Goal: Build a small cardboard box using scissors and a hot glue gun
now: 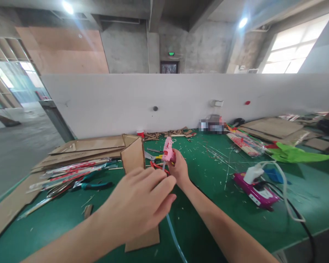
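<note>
My right hand (179, 168) is wrapped around the handle of a pink hot glue gun (168, 149), which points away from me. Closer to the camera, my left hand (144, 195) is closed in a pinch at the gun's rear. A short piece of a translucent glue stick (163, 166) shows between the gun and those fingers; the fingertips partly hide it. Below the left hand a bluish, see-through strip (175, 239) runs down out of view. Just left of the gun stands a folded cardboard piece (133, 155), upright on the green table.
Pliers with yellow handles (153, 157) lie behind the hands. Teal-handled pliers (95, 185), bagged sticks (76, 170) and cardboard sheets (90, 146) cover the left. A magenta power strip (256, 191) with cables sits at right, near green material (296, 153). A white partition (120, 106) closes the back.
</note>
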`<state>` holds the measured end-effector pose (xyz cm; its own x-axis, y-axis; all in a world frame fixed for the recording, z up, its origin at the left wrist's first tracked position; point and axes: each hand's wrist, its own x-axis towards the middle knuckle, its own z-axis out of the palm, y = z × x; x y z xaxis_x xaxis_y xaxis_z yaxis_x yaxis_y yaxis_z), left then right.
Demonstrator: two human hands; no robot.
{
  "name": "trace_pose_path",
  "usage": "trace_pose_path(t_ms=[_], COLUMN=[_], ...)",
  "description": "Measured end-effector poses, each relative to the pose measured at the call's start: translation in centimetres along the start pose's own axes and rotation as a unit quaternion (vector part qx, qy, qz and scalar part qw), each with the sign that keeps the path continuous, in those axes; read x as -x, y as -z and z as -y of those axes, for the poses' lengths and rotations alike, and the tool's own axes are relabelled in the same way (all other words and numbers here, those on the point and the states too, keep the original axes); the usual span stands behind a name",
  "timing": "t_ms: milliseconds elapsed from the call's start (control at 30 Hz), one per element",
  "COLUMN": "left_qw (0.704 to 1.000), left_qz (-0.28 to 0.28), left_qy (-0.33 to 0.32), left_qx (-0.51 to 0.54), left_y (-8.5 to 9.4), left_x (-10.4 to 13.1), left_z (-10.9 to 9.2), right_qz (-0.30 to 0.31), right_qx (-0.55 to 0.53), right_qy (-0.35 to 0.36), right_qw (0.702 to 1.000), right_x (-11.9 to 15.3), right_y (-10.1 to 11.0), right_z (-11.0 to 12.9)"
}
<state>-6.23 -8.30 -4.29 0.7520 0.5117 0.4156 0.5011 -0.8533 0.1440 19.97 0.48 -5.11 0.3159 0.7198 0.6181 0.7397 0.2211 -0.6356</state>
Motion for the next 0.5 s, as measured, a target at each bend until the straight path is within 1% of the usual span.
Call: trace_pose_path(t_ms=[33,67,100,133,167,233,300,400,500], left_qw=[0.999,0.996,0.991,0.984,0.980,0.975,0.961,0.920,0.885], left_qz=[0.026,0.053,0.075,0.086,0.090,0.091,0.087,0.089,0.084], left_qy=[0.028,0.065,0.105,0.148,0.169,0.202,0.230,0.250,0.260], left_qx=[-0.012,-0.027,-0.042,-0.050,-0.050,0.008,0.123,0.289,0.378], left_y=[0.9,1.7,2.2,2.6,2.7,2.2,1.2,-0.2,-0.9], left_x=[-3.1,-5.7,-7.6,-8.9,-9.6,-9.8,-9.2,-8.7,-8.9], left_z=[-0.6,-1.2,-1.6,-1.9,-2.1,-2.0,-1.8,-1.6,-1.4], right_qz=[-0.006,-0.008,-0.008,-0.005,-0.001,0.008,0.011,0.013,0.014], right_qx=[-0.012,-0.018,-0.018,-0.016,-0.012,-0.002,0.004,0.000,-0.004], right_qy=[-0.007,-0.008,-0.003,0.004,0.013,0.029,0.038,0.049,0.064], right_qw=[1.000,1.000,1.000,1.000,1.000,1.000,0.999,0.999,0.998], right_x=[0.0,0.1,0.2,0.3,0.4,0.7,0.9,1.1,1.2], right_y=[0.1,0.2,0.3,0.4,0.5,0.7,0.7,0.7,0.6], right_z=[0.0,0.2,0.3,0.5,0.7,1.0,1.1,1.2,1.5])
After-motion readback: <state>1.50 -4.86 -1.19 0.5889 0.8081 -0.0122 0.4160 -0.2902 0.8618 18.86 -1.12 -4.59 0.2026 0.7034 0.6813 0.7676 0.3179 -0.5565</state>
